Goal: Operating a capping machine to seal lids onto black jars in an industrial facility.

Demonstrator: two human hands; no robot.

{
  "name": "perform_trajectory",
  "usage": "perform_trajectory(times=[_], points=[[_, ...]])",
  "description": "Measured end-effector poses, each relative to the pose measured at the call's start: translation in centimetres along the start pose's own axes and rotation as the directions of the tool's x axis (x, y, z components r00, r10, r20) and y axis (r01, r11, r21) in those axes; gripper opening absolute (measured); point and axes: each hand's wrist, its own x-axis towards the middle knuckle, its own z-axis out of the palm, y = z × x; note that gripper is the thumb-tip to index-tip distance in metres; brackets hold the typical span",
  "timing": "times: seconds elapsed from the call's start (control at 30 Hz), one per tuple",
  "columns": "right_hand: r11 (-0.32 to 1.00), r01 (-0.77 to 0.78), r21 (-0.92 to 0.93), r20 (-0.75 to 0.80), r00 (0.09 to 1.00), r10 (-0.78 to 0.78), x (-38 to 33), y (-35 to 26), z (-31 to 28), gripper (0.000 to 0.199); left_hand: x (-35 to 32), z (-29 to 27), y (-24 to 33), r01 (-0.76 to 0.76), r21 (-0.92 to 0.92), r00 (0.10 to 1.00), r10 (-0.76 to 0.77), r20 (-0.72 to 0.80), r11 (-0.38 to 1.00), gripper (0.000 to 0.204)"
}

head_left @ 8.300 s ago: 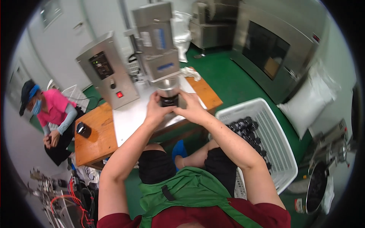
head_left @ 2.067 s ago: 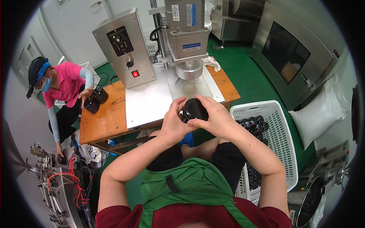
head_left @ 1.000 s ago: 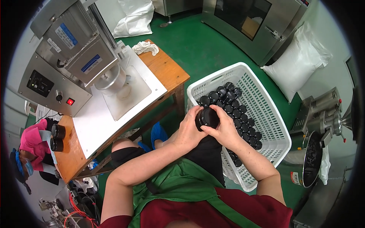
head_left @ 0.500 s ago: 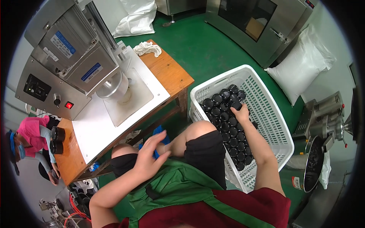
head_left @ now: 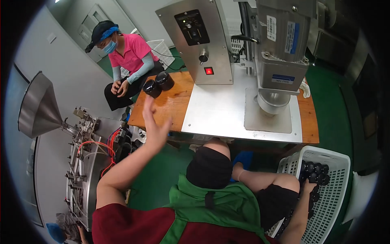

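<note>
The left hand (head_left: 152,122), fingers spread and empty, has lifted toward two black jars (head_left: 158,84) on the table (head_left: 170,106); the right hand (head_left: 309,188) remains in the white basket (head_left: 335,195), grip hidden.

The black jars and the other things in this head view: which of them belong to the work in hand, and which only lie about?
In the work:
- left hand, open, raised toward two black jars on the wooden table
- right hand down in the white basket of black jars
- capping machine

Lying about:
- metal funnel
- white cloth
</note>
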Motion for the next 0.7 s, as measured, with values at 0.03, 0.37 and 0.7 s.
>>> perform_trajectory(times=[0.03, 0.37, 0.7], points=[[0.996, 0.048, -0.079, 0.0, 0.999, -0.048, -1.2, -0.1, -1.2, 0.088, 1.5, 0.9, -2.3, 0.09, 0.068, 0.991, -0.083, -0.104, 0.994, 0.089], [0.933, 0.314, 0.178, 0.253, 0.901, -0.352, -12.2, -6.3, -14.8, 0.063, 10.6, 4.2, -19.3, 0.398, 0.088, 0.917, -0.398, -0.015, 0.913, 0.091], [0.464, 0.757, 0.459, 0.106, 0.472, -0.875, -28.0, -30.1, -20.7, 0.033, 4.2, 1.9, -4.8, 0.413, -0.563, 0.899, -0.419, 0.127, 0.716, 0.08]])
